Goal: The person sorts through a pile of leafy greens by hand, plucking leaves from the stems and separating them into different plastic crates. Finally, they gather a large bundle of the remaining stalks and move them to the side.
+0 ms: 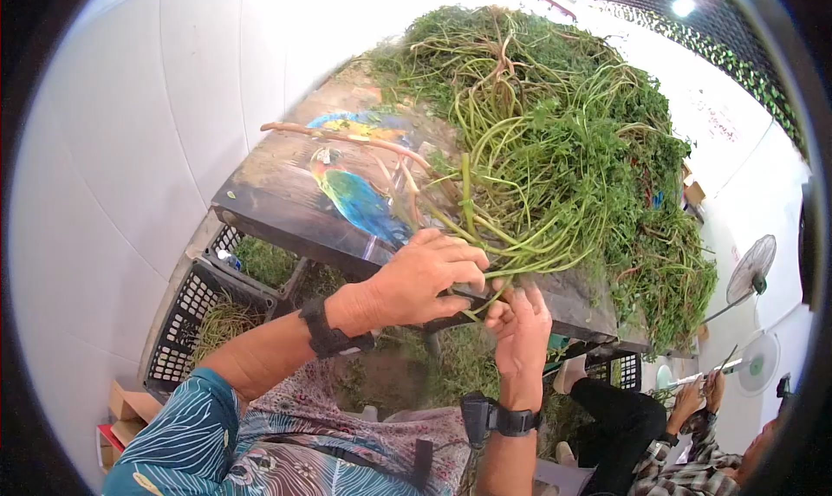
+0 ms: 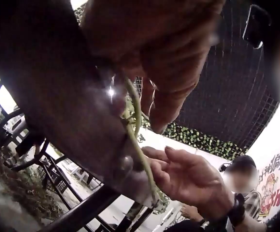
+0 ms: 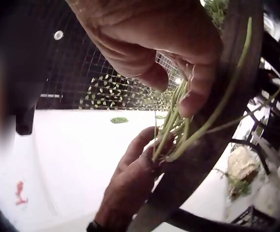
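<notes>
Long green stems (image 1: 542, 258) trail from the leafy heap to the table's front edge, where both hands meet. My left hand (image 1: 425, 275), palm down, curls its fingers over them; in the right wrist view the left hand (image 3: 130, 176) pinches the lower ends of several stems (image 3: 171, 125). Just to its right, my right hand (image 1: 523, 327) is raised with bent fingers at the stems. In the left wrist view, the fingers of the right hand (image 2: 193, 179) lie against a thin stem (image 2: 142, 154), below the large, close left hand (image 2: 154, 53). The right fingertips are partly hidden.
A tall green heap (image 1: 572, 149) covers the table's right and back. Brown stalks (image 1: 347, 136) lie over the parrot picture (image 1: 355, 197). Black crates (image 1: 186, 323) holding greens stand below left. Another person (image 1: 685, 444) sits at the lower right, near fans (image 1: 752, 266).
</notes>
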A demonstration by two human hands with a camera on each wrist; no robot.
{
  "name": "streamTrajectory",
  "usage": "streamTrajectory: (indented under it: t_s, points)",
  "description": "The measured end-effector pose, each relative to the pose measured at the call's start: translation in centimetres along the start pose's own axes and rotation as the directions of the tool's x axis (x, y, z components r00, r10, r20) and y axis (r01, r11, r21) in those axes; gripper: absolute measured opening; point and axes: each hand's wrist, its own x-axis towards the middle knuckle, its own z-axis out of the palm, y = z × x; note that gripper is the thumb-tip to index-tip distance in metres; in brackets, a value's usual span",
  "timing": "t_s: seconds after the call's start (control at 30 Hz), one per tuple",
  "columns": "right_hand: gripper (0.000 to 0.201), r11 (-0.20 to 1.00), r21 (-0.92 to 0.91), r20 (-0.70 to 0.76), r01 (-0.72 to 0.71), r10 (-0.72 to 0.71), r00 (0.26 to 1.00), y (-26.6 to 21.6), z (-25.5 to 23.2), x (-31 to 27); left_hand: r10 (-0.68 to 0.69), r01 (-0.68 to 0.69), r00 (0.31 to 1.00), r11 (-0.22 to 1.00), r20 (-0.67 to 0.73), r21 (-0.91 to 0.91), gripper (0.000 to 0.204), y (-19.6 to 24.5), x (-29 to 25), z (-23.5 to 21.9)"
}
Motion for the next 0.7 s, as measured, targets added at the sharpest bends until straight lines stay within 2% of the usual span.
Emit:
streamTrajectory:
  t_s: [0.1, 0.13, 0.23, 0.33, 0.47, 0.53, 0.6, 0.63, 0.7]
  points:
    - [0.016, 0.953, 0.289, 0.012, -0.091, 0.091, 0.996, 0.7, -0.9, 0.1, 0.011, -0.017, 0.999, 0.992, 0.041, 0.128, 0.031, 0.4, -0.3, 0.6]
    - [0.007, 0.927, 0.358, -0.031, -0.111, 0.13, 0.991, 0.7, -0.8, 0.0, -0.001, -0.016, 0.997, 0.976, 0.074, 0.219, 0.025, 0.6, -0.4, 0.8]
    - [0.005, 0.856, 0.501, -0.049, -0.128, 0.176, 0.983, 0.9, -0.5, -0.1, -0.035, 0.027, 0.998, 0.986, 0.048, 0.164, 0.018, 0.4, -0.4, 1.4]
    - [0.005, 0.887, 0.461, -0.115, -0.014, 0.075, 0.991, 1.6, 0.7, -0.4, -0.037, 0.035, 0.999, 0.977, 0.005, 0.208, 0.015, 0.7, -0.6, 2.3]
    - [0.01, 0.95, 0.232, -0.179, 0.21, -0.17, 0.969, 2.1, 3.0, -1.9, -0.12, 0.122, 0.993, 0.971, -0.023, 0.206, 0.015, 1.0, -0.3, 3.0]
    - [0.01, 0.955, 0.18, -0.188, 0.237, -0.203, 0.961, 2.6, 4.1, -3.1, -0.163, 0.168, 0.986, 0.97, -0.046, 0.176, 0.015, 1.2, -0.1, 3.2]
    - [0.011, 0.945, 0.153, -0.211, 0.29, -0.256, 0.943, 3.4, 4.7, -3.9, -0.221, 0.217, 0.975, 0.956, -0.001, 0.195, 0.016, 1.3, 0.1, 3.2]
    - [0.011, 0.944, 0.179, -0.208, 0.279, -0.241, 0.948, 3.5, 4.5, -4.0, -0.25, 0.241, 0.968, 0.948, 0.02, 0.208, 0.017, 1.3, 0.1, 3.1]
    - [0.01, 0.938, 0.232, -0.203, 0.258, -0.212, 0.956, 3.5, 4.1, -4.1, -0.223, 0.211, 0.974, 0.958, 0.038, 0.196, 0.017, 1.2, 0.0, 2.8]
